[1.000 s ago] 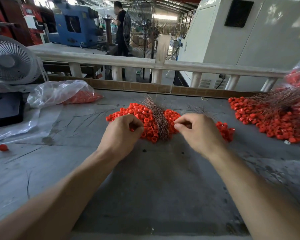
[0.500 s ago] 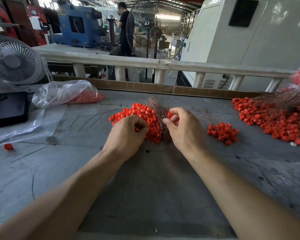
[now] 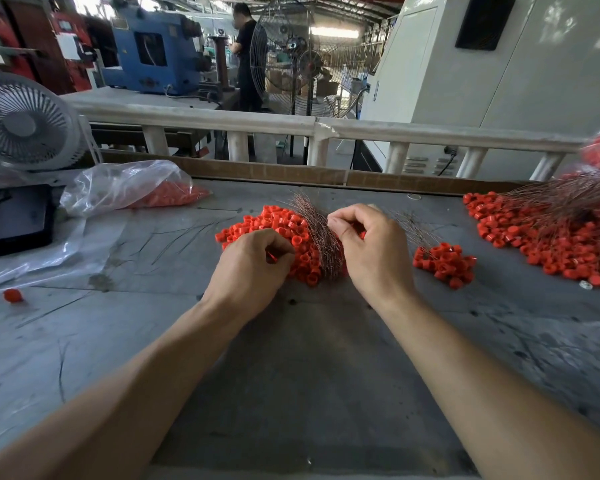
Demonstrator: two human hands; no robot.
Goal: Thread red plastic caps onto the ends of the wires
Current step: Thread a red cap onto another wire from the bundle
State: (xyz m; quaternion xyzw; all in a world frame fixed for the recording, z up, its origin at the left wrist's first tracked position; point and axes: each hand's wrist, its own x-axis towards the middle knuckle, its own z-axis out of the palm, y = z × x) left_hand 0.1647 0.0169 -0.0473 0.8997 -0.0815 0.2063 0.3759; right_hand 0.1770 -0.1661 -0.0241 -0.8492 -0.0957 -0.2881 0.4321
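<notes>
A heap of red plastic caps (image 3: 274, 225) lies at the middle of the grey table (image 3: 291, 375), with a bundle of thin copper wires (image 3: 317, 230) lying across it. My left hand (image 3: 253, 268) rests at the heap's near edge, fingers curled around a red cap that shows between them. My right hand (image 3: 371, 251) is over the wire bundle, thumb and forefinger pinched together at the wires; what they hold is too thin to make out. A small cluster of capped wires (image 3: 444, 263) lies to its right.
A large pile of capped wires (image 3: 551, 240) fills the right side. A plastic bag of caps (image 3: 132, 187) and a black device (image 3: 14, 220) sit at left, behind them a white fan (image 3: 21, 123). One loose cap (image 3: 13, 295) lies near left. A railing (image 3: 291, 128) borders the far edge.
My right hand has moved left from the small cluster to the wire bundle and pinched there. My left hand stays at the heap's edge with its cap.
</notes>
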